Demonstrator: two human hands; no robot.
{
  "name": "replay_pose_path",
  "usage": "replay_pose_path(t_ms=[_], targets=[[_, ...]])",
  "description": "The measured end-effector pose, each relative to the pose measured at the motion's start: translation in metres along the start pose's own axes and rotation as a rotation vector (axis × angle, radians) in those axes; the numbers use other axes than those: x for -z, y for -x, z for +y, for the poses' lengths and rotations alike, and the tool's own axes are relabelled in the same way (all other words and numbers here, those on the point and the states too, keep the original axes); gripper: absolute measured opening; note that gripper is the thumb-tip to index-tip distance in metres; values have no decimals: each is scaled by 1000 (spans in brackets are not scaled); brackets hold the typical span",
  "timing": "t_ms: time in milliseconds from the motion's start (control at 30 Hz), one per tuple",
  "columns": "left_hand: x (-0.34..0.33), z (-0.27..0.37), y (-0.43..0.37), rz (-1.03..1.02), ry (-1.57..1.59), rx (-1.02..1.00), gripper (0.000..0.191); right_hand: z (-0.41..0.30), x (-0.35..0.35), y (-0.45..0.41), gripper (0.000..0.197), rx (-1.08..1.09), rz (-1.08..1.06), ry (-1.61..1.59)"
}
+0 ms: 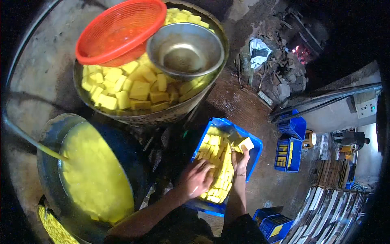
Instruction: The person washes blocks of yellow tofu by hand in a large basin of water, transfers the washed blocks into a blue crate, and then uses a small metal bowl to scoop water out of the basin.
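Before me stands a blue plastic crate (pixel 258 152) filled with rows of yellow blocks (pixel 225 180), which look like tofu. My right hand (pixel 240 161) grips one yellow block (pixel 246 144) near the crate's right side. Over the left part of the rows lies my left hand (pixel 199 180), its fingers curled down; whether it holds a block is hidden. Beyond the crate, a large round vat (pixel 146 119) holds many loose yellow blocks in liquid. A red plastic basket (pixel 122 33) and a metal bowl (pixel 186 52) rest on top of them.
At left, a hose (pixel 33 141) runs into a dark vat (pixel 48 164) of yellow liquid. More blue crates (pixel 288 155) stand on the wet floor at right, near stacked wooden boards (pixel 332 174). A person (pixel 353 138) is in the far background. Rubble and embers (pixel 300 53) lie at upper right.
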State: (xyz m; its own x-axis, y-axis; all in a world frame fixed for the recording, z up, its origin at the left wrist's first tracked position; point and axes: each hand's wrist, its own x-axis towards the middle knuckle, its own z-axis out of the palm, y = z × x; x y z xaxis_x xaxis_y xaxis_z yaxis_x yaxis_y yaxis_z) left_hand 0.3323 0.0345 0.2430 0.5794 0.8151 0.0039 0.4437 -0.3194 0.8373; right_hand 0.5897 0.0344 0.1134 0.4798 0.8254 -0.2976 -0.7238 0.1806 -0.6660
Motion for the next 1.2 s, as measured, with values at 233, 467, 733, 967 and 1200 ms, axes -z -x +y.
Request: replay_pose_path(t_ms=[233,467,733,967,1200], targets=[[-175,-135,-121,-218,-435,-4,65,-2,19,-8,50,-92,154,259],[-225,-178,-170,-433,-462,-27,51,51,0,-47,55,165,219,691],[-231,-187,-137,-57,-549,-398,67,107,65,-100,77,387,112,1379],[-193,-186,-161,226,-664,117,59,12,227,-123,57,717,-382,2517],[-57,2,-153,-605,173,25,52,-20,147,-105,52,-383,-625,2580]])
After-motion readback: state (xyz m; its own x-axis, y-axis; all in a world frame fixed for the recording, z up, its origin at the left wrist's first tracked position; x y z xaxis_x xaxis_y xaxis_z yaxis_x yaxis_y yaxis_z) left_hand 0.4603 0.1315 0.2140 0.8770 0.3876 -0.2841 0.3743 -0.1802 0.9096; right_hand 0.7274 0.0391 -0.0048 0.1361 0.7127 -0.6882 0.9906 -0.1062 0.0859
